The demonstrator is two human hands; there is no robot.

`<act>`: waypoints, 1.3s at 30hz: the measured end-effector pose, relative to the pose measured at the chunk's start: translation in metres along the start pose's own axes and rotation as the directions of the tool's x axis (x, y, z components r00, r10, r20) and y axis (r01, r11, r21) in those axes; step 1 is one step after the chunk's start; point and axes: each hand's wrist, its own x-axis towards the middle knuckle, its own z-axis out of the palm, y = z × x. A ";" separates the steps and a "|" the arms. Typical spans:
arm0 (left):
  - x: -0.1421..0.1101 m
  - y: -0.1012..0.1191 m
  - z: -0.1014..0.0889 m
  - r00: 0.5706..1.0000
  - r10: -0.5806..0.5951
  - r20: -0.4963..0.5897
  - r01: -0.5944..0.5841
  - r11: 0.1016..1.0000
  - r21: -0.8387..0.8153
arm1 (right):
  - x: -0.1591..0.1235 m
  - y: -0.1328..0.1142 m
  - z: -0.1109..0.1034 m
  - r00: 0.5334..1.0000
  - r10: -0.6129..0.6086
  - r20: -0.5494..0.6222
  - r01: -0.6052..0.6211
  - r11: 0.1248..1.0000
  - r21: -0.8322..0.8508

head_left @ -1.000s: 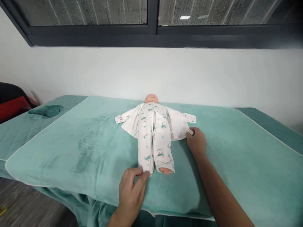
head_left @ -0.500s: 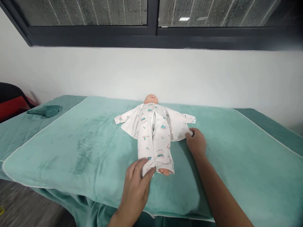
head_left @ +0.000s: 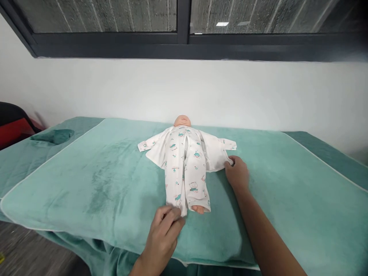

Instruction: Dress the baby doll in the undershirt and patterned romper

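A baby doll [head_left: 182, 121] lies on its back, its head towards the wall. It wears white printed pants [head_left: 175, 172] and a white printed jacket [head_left: 214, 147], spread open with both sleeves out to the sides. My left hand [head_left: 165, 232] is closed at the cuff of the left pant leg, fingers curled and pinching the hem; the foot there is hidden. At the other leg, toes show below the cuff. My right hand [head_left: 238, 173] pinches the lower corner of the jacket's right flap between thumb and fingers.
A green plush cover [head_left: 115, 184] is spread over the bed and hangs down in folds at the front. Behind it stand a white wall [head_left: 129, 88] and a dark window frame [head_left: 115, 50]. A red and black object [head_left: 14, 130] sits at the far left.
My left hand has moved down slightly and its fingers have curled in at the pant cuff, which looks pulled straighter. My right hand keeps its pinch on the jacket flap.
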 end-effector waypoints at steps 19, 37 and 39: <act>-0.022 0.005 -0.003 0.998 0.056 0.004 -0.056 0.989 0.139 | 0.001 0.000 0.001 1.000 0.007 0.022 -0.007 1.000 0.002; 0.081 -0.190 0.025 0.674 -0.737 -0.055 0.643 0.548 0.535 | 0.072 -0.040 -0.022 0.853 0.047 0.519 -0.352 0.786 0.508; 0.079 -0.188 0.025 0.679 -0.731 -0.061 0.645 0.556 0.525 | 0.072 -0.072 -0.029 0.829 -0.100 0.551 -0.372 0.637 0.675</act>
